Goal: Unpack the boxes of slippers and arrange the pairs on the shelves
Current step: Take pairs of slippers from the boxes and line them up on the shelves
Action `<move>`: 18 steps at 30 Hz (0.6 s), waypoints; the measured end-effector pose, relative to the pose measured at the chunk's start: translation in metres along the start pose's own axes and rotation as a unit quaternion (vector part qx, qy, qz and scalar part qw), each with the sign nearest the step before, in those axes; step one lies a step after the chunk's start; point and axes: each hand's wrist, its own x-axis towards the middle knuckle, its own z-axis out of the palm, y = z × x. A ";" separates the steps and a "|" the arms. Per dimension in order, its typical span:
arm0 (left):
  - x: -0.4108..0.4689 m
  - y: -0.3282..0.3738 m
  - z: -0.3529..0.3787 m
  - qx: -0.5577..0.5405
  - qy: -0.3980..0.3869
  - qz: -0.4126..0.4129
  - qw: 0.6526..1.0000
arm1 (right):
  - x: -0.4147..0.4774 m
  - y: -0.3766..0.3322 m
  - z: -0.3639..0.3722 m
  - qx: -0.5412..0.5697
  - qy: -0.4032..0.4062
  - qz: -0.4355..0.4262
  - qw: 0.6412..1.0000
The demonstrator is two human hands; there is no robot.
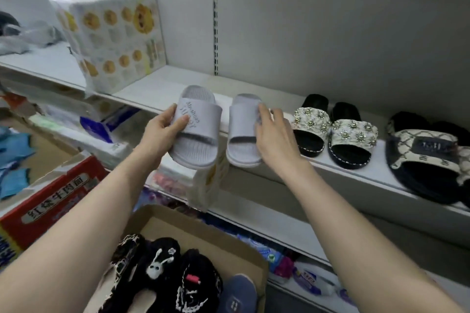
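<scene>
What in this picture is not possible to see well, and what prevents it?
Head view:
- Patterned pair: cut off by the right edge.
- Box: cut off by the bottom edge, partly behind the left arm.
- Print on the left slipper: blurred, partly under the left hand.
- Whether the right hand grips or only touches the right slipper: its back hides the contact.

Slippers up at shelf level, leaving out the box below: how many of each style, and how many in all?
Pale grey slides: 2, one held in the left hand, one touched by the right hand
Beaded flower slippers: 2
Monogram-strap slippers: 2, the second cut off by the frame edge
Total: 6
</scene>
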 end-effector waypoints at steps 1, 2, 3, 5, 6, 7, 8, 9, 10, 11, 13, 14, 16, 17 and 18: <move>0.017 0.000 0.004 0.008 -0.018 -0.004 1.000 | 0.001 -0.001 0.000 0.005 -0.008 -0.021 1.000; 0.033 -0.002 0.009 0.015 -0.039 -0.009 0.999 | 0.003 -0.001 0.000 0.000 -0.033 -0.039 0.999; 0.048 -0.002 0.013 0.017 -0.059 -0.012 0.998 | 0.005 -0.001 0.000 -0.014 -0.065 -0.050 0.997; 0.074 -0.005 0.019 0.034 -0.091 -0.015 0.995 | 0.011 0.001 0.001 -0.039 -0.102 -0.045 0.993; 0.084 -0.005 0.022 0.061 -0.101 -0.004 0.993 | 0.014 0.002 0.002 -0.045 -0.101 -0.038 0.993; 0.092 -0.006 0.023 0.114 -0.099 0.023 0.988 | 0.018 0.002 0.002 -0.049 -0.097 -0.030 0.994; 0.098 -0.007 0.024 0.183 -0.081 0.065 0.978 | 0.022 0.000 0.002 -0.054 -0.092 -0.022 0.994; 0.100 -0.007 0.026 0.242 -0.051 0.118 0.962 | 0.026 -0.001 0.002 -0.059 -0.089 -0.015 0.994; 0.098 -0.007 0.028 0.276 -0.027 0.173 0.945 | 0.030 -0.001 0.003 -0.062 -0.088 -0.008 0.994; 0.094 -0.008 0.031 0.290 -0.020 0.223 0.930 | 0.032 -0.001 0.005 -0.065 -0.088 -0.001 0.994; 0.086 -0.013 0.037 0.323 -0.045 0.287 0.901 | 0.036 0.000 0.010 -0.069 -0.084 0.011 0.994; 0.085 -0.018 0.038 0.344 -0.071 0.302 0.886 | 0.038 0.000 0.012 -0.070 -0.080 0.016 0.994; 0.088 -0.027 0.036 0.376 -0.112 0.312 0.865 | 0.044 0.002 0.016 -0.074 -0.078 0.027 0.994; 0.095 -0.030 0.033 0.379 -0.125 0.314 0.862 | 0.047 0.002 0.016 -0.075 -0.079 0.034 0.993; 0.101 -0.030 0.031 0.379 -0.139 0.315 0.859 | 0.049 0.002 0.018 -0.075 -0.080 0.040 0.993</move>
